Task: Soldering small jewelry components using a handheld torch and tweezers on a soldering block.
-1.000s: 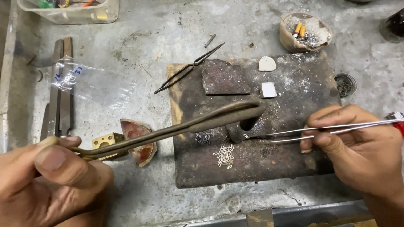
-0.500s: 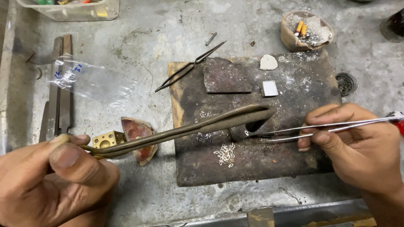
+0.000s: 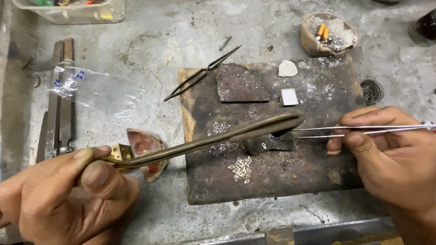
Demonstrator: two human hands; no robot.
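Observation:
My left hand (image 3: 63, 195) grips the brass end of a long curved brown torch (image 3: 218, 138) whose tip reaches over the dark charred block (image 3: 327, 168). My right hand (image 3: 395, 159) pinches long silver tweezers (image 3: 363, 130); their points meet the torch's tip above a small dark slab (image 3: 268, 144). Two little heaps of tiny silver links (image 3: 240, 169) lie on the block, one below the torch, one partly behind it. A white square piece (image 3: 289, 96) and a pale lump (image 3: 287, 68) rest further back on the block.
Dark tweezers (image 3: 200, 75) lie across the block's back left corner. A flat charred piece (image 3: 240, 84) sits on the block. A reddish shell dish (image 3: 145, 152), a clear plastic bag (image 3: 91, 88), a metal tool (image 3: 56, 104), an ash bowl (image 3: 329, 34), a plastic tub (image 3: 72, 11).
The torch tip and the tweezers' points have stayed together over the small slab. The view has shifted slightly; both hands hold their tools as before.

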